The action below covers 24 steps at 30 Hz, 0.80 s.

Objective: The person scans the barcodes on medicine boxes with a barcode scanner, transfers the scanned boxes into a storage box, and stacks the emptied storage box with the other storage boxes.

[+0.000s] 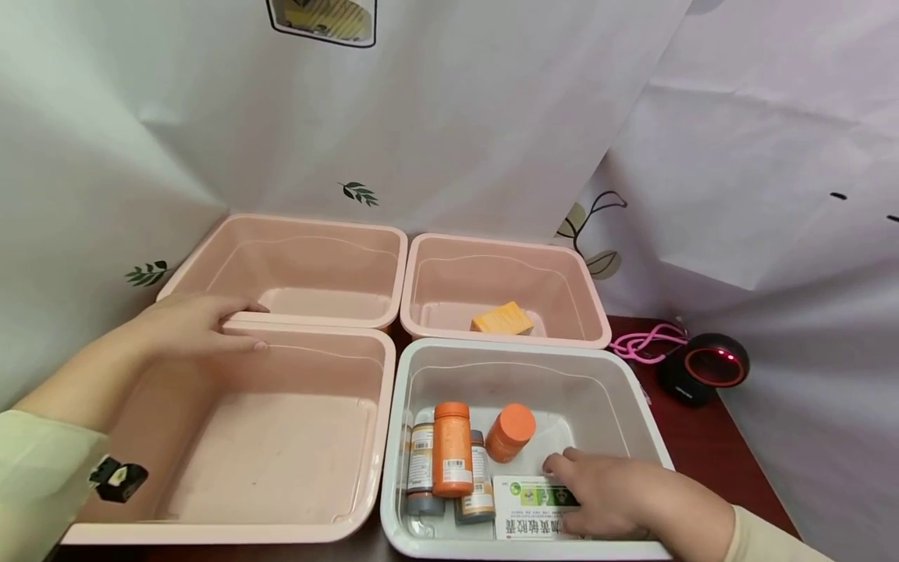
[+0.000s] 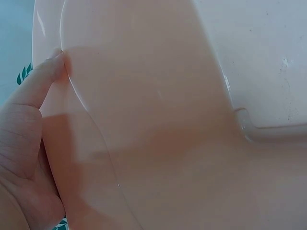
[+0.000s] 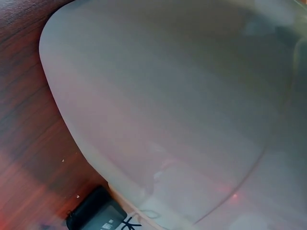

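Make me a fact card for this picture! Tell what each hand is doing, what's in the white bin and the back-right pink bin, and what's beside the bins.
Left hand: holds the rim of the front-left pink bin
Right hand: inside the white bin, at the right end of the white box; grip unclear
White bin: white box, two orange bottles, some grey-capped bottles
Back-right pink bin: yellow box
Beside the bins: black gadget glowing red, pink cable

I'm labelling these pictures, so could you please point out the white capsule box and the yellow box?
White capsule box (image 1: 530,509): head view, on its printed upper face.
Yellow box (image 1: 502,320): head view, on its upper face.
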Motion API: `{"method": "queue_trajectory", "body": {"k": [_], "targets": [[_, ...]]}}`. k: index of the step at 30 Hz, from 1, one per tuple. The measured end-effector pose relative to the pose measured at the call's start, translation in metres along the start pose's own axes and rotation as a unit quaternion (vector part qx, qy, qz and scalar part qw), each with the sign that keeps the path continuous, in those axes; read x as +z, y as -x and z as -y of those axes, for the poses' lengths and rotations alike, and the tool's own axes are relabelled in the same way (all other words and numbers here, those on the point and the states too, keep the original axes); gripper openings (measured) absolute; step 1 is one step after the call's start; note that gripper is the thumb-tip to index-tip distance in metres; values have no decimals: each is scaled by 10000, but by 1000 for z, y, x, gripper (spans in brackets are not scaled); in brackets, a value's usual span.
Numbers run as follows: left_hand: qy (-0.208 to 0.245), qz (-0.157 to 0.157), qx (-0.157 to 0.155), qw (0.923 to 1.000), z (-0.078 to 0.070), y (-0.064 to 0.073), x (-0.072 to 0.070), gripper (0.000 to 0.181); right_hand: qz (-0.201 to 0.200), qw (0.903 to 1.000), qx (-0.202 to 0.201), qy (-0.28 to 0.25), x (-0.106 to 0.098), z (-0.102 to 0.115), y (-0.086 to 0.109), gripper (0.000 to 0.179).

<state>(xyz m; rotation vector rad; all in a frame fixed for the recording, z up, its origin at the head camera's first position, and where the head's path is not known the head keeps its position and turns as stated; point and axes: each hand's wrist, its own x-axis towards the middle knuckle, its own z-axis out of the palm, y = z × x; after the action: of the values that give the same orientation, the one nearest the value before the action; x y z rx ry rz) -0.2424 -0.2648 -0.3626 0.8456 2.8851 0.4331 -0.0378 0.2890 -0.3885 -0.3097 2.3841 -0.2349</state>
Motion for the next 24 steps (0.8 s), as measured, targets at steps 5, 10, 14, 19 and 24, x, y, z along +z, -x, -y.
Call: {"method": "queue_trajectory", "body": {"k": [5,10,14,19,24], "targets": [[10,8,-38,10000,-1,0,-1,62,-349,9988,-39,346,-3,0,-1,45],[20,-1,-23,10000,-3,0,-2,61,-429,9970,-461,448,-1,-2,2,37],[-112,20,-28,9999,-2,1,-1,62,-396,9941,-970,286,-1,-5,4,37],[-137,38,-50,9999,-1,1,-2,61,-678,9891,-1304,14,-6,-6,4,32],[-49,64,-55,10000,0,0,-1,62,-1118,9776,-1697,-545,-10,-5,5,28]]}}
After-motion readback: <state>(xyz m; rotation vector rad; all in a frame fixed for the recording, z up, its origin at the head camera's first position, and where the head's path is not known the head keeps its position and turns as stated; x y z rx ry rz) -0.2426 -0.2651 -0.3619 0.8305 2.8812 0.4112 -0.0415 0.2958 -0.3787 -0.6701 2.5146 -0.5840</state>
